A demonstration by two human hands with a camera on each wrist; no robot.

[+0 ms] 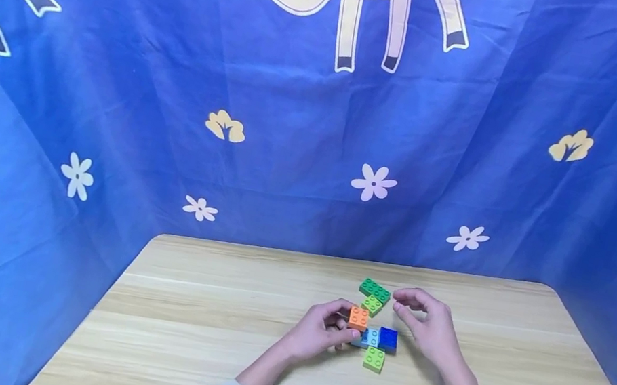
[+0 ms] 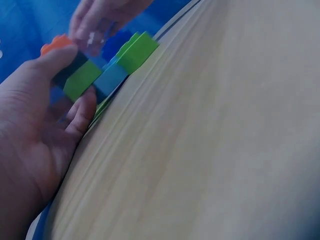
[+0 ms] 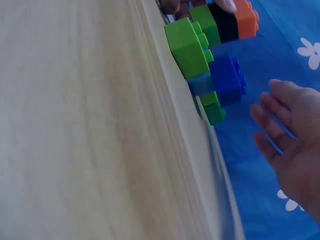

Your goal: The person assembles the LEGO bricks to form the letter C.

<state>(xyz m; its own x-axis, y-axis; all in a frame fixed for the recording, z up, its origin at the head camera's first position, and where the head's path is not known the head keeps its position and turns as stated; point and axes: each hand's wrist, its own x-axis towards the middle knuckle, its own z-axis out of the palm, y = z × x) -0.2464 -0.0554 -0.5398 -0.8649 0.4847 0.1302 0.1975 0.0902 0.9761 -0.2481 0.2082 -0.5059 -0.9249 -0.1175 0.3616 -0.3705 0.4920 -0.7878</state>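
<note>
My left hand (image 1: 320,327) grips a small stack of toy building bricks, its thumb on the near side. Orange (image 1: 358,318) tops the stack, with a dark brick (image 3: 225,22) under it and a green brick (image 3: 206,24) lowest. Just right of the stack are a light blue brick (image 1: 373,337) and a dark blue brick (image 1: 388,339) set beside its studs. A lime brick (image 1: 374,359) sits at the near side of the light blue one. My right hand (image 1: 436,328), holding nothing, hovers right of the bricks with its fingers loosely bent.
Beyond the left hand, another lime brick (image 1: 372,305) adjoins a long green brick (image 1: 374,290). Everything lies on a light wooden table (image 1: 186,322). A blue cloth (image 1: 285,181) printed with flowers and animals hangs behind the table and along both sides.
</note>
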